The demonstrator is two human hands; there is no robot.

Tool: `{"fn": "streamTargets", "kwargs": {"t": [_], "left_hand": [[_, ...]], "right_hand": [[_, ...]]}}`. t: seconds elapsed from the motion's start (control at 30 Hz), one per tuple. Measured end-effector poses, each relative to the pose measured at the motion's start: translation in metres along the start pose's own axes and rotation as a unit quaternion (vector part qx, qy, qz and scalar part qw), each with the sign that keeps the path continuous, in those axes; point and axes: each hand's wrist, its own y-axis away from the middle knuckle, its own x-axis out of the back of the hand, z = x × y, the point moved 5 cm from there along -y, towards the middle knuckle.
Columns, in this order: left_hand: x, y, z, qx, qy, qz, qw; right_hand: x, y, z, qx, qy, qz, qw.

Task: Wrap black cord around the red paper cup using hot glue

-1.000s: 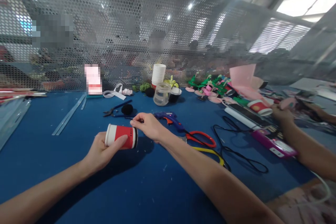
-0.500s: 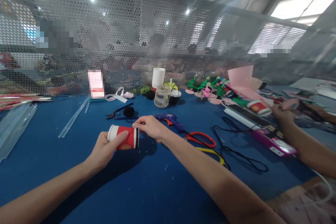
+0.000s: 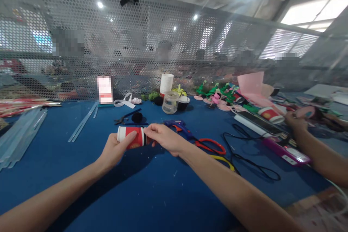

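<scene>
A red and white paper cup (image 3: 139, 139) lies on its side above the blue table, with a black band around its right end. My left hand (image 3: 115, 148) is closed around the cup's left part, thumb along its upper side. At the banded end, my right hand (image 3: 164, 137) pinches with fingertips touching the edge; whatever is between them is hidden. Just behind the hands are a black ball (image 3: 137, 117), pliers (image 3: 126, 116) and a blue glue gun (image 3: 181, 127). Red scissor-like handles (image 3: 214, 146) and a yellow handle (image 3: 225, 160) lie beside my right forearm.
Clear strips (image 3: 23, 136) lie at left. A clear jar (image 3: 170, 103), stacked white cups (image 3: 166, 82) and a small black bucket (image 3: 183, 106) stand at the back. A purple power strip (image 3: 288, 151) and cables lie at right, near another person's arm (image 3: 320, 152).
The cup and both hands have shifted slightly right and up in the view. My right fingers now sit closer against the cup's black-banded end. The camera view has also shifted a little.
</scene>
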Motion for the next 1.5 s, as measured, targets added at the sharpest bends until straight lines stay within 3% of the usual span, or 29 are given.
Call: {"fn": "streamTargets", "kwargs": {"t": [0.1,0.2,0.33,0.43,0.5,0.7,0.83,1.07,1.2,1.37,1.5], "left_hand": [[-0.004,0.004,0.004,-0.028,-0.048,-0.033,0.998],[-0.010,0.004,0.005,-0.010,-0.024,-0.097,0.995],[-0.012,0.000,0.000,0.109,0.102,-0.156,0.976],[-0.012,-0.001,-0.007,0.216,0.167,-0.157,0.949],[-0.012,-0.001,-0.010,0.243,0.172,-0.156,0.942],[-0.010,-0.001,-0.009,0.132,0.100,-0.121,0.979],[-0.012,0.001,-0.007,0.095,0.069,-0.141,0.983],[-0.014,0.000,-0.014,0.203,0.134,-0.202,0.949],[-0.013,0.000,-0.014,0.185,0.122,-0.182,0.958],[-0.018,0.006,-0.015,0.163,0.095,-0.195,0.962],[-0.023,0.011,-0.022,0.174,0.090,-0.221,0.955]], "right_hand": [[0.000,0.005,0.004,0.004,-0.058,0.029,0.998],[0.003,0.011,0.007,0.026,-0.076,0.045,0.996],[0.005,0.018,0.006,0.072,-0.001,0.066,0.995],[-0.002,0.024,0.003,0.105,0.082,0.053,0.990],[-0.005,0.026,0.003,0.107,0.100,0.044,0.988],[-0.002,0.026,0.006,0.078,0.065,0.040,0.994],[0.003,0.024,0.011,0.072,0.051,0.056,0.995],[-0.003,0.028,0.007,0.096,0.097,0.048,0.989],[-0.005,0.029,0.004,0.103,0.139,0.036,0.984],[0.013,0.028,0.005,0.121,0.123,0.160,0.972],[0.007,0.007,0.009,0.090,0.080,0.081,0.989]]}}
